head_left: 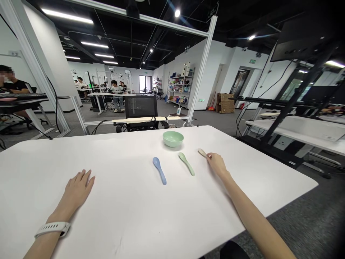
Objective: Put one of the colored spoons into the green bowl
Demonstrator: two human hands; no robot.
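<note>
On the right side of the white table (121, 201), my right hand (217, 163) is closed on the handle of a beige spoon (202, 152). The bowl end of that spoon points away to the left, and its handle is mostly hidden by my fingers. Left of it lies a light green spoon (186, 163), and further left a blue spoon (160, 171). Behind the spoons stands a green bowl (173, 139), upright near the far edge. My left hand (79, 187) rests flat on the tabletop at the left, fingers stretched out, holding nothing.
A metal frame (201, 72) rises behind the table's far edge, with a black office chair (141, 107) beyond it. To the right are a black stand (285, 104) and another white desk (302, 135). Several people sit at desks in the background.
</note>
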